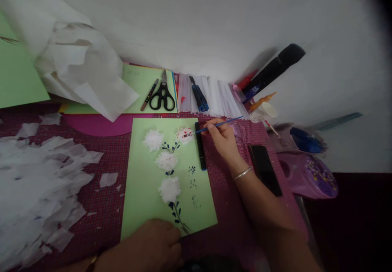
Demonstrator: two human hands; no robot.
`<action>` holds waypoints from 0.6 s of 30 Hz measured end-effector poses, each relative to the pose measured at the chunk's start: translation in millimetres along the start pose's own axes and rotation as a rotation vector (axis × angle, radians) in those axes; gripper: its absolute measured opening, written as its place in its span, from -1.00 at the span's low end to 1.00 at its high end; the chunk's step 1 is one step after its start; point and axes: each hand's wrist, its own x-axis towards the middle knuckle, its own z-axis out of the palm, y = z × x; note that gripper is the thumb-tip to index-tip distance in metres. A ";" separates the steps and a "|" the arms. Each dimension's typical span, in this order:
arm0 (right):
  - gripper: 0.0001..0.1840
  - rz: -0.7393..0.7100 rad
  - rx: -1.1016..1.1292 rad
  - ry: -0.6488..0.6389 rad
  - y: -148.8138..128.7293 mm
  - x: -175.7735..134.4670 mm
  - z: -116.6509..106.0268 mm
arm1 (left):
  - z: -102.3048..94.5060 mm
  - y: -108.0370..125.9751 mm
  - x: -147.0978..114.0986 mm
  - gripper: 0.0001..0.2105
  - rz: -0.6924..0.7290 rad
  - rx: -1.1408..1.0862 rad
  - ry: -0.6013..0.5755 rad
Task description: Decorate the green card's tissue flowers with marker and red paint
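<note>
My right hand (221, 135) pinches a thin blue paintbrush (214, 125). The brush tip touches a white paper flower (184, 134) with red specks, at the upper right of a light green sheet (142, 210). More fluffy white flowers (170, 189) sit on the sheet along a painted stem with dark blue leaves (176, 210). Dark handwritten characters (192, 183) run down its right side. My left hand (156, 243) rests on the sheet's lower edge with its fingers curled in. A black marker (200, 146) lies along the sheet's right edge.
Torn white paper pieces (39, 190) are heaped at left. Behind the sheet lie black-handled scissors (163, 96), a brown marker (149, 95) and a blue cutter (199, 96). To the right are a phone (265, 170), a paper cup (268, 110) and a purple container (306, 176). A white wall stands behind.
</note>
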 end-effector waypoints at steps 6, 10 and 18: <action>-0.87 0.021 0.019 0.013 2.7 2.3 -4.1 | 17.7 -4.3 -3.5 -0.76 0.000 -0.055 -0.006; -0.85 0.016 0.023 0.087 3.8 3.5 -3.4 | 18.7 -5.1 -3.9 -0.78 -0.015 -0.013 0.018; -0.86 0.045 0.084 0.063 6.8 3.0 2.4 | 12.3 -5.9 -2.6 -0.75 0.030 -0.008 0.008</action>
